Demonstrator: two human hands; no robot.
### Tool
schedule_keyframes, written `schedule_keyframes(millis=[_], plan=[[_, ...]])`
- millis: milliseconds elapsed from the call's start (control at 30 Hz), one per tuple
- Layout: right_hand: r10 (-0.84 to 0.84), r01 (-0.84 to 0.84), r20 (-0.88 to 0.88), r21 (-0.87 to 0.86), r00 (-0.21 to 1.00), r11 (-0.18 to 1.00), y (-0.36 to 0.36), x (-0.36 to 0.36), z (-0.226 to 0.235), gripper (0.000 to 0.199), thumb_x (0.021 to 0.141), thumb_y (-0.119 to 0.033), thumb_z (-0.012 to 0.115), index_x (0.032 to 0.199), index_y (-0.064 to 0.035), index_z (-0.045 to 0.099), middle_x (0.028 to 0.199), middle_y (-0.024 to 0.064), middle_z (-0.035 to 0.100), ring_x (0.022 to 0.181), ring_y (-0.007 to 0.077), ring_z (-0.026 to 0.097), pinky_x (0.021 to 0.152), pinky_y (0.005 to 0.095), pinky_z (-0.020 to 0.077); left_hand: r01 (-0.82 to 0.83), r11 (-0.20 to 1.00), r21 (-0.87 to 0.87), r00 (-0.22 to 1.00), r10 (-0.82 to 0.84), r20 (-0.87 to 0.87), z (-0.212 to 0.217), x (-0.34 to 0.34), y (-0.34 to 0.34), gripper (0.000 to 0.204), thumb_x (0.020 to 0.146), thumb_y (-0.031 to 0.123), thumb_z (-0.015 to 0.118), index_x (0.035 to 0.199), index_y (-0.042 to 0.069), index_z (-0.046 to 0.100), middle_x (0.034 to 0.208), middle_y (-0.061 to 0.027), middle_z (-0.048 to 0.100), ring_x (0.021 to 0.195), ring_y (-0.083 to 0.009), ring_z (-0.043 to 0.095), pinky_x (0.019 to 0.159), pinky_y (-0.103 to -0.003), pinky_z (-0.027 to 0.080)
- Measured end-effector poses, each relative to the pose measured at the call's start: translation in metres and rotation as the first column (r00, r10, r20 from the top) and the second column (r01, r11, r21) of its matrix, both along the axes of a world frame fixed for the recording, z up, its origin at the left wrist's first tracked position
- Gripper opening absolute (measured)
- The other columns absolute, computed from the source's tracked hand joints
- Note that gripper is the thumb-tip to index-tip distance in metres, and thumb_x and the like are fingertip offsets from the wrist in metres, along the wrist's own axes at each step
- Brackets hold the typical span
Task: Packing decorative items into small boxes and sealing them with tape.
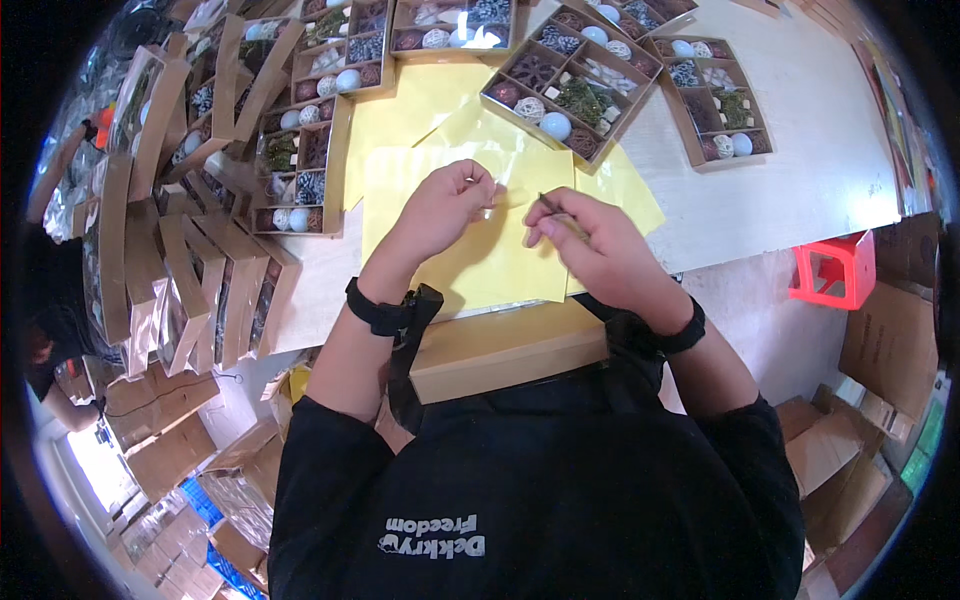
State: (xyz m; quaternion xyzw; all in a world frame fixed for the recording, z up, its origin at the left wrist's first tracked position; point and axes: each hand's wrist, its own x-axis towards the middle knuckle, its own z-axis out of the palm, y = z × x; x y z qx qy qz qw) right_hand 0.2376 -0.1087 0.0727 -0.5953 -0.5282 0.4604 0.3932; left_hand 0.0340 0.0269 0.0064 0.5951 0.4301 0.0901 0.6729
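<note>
My left hand (452, 208) is closed in a pinch above the yellow sheets (480, 270). A small clear, shiny piece (488, 213) shows at its fingertips; its kind is hard to make out. To the right, my right hand (595, 240) has its fingers curled around a thin dark object (546, 203), mostly hidden by the fingers. The two hands are apart. Between my forearms, against my body at the table edge, lies a brown cardboard box (505, 350) with its side toward me. Clear glossy film seems to lie over part of the yellow sheets.
Beyond my hands sits a compartment box (572, 85) of decorative balls, pine cones and moss; a similar box (712, 105) stands to its right. Several more boxes (215, 270) lean stacked at left. A red stool (835, 270) stands right of the table (800, 120). Another person's arm (65, 175) shows far left.
</note>
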Motion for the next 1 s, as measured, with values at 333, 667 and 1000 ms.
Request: schedule_keyframes(millis=[333, 667, 1000], plan=[[-0.451, -0.089, -0.629, -0.638, 0.633, 0.765, 0.012, 0.015, -0.018, 0.042, 0.105, -0.045, 0.063, 0.098, -0.0032, 0.060, 0.063, -0.0091, 0.034, 0.046, 0.0013, 0.028, 0.039, 0.0195, 0.0172, 0.125, 0.567, 0.814, 0.992, -0.091, -0.089, 0.073, 0.001, -0.043, 0.012, 0.091, 0.014, 0.075, 0.098, 0.009, 0.068, 0.121, -0.0107, 0.071, 0.115, -0.0301, 0.065, 0.098, -0.040, 0.052], [-0.155, -0.106, -0.512, -0.444, 0.845, 0.890, 0.007, 0.016, 0.002, 0.024, 0.097, -0.024, 0.071, 0.097, 0.0005, 0.073, 0.064, -0.0044, 0.049, 0.048, 0.0057, 0.040, 0.043, 0.0239, 0.0281, 0.363, -0.099, 0.926, 0.900, -0.219, -0.376, 0.108, -0.017, -0.068, 0.029, 0.079, 0.021, 0.082, 0.105, 0.014, 0.071, 0.134, -0.0075, 0.064, 0.121, -0.0355, 0.059, 0.100, -0.046, 0.050], [0.259, -0.311, -0.184, -0.374, 0.948, 0.874, -0.031, 0.018, 0.054, 0.005, 0.091, -0.003, 0.076, 0.095, -0.0002, 0.074, 0.081, -0.0010, 0.068, 0.076, 0.0054, 0.059, 0.070, 0.0222, 0.0466, 0.558, 0.458, 0.692, 0.830, -0.314, -0.461, 0.117, -0.056, -0.161, 0.069, 0.075, 0.037, 0.086, 0.129, 0.004, 0.059, 0.120, -0.0146, 0.059, 0.111, -0.0341, 0.060, 0.096, -0.046, 0.052]])
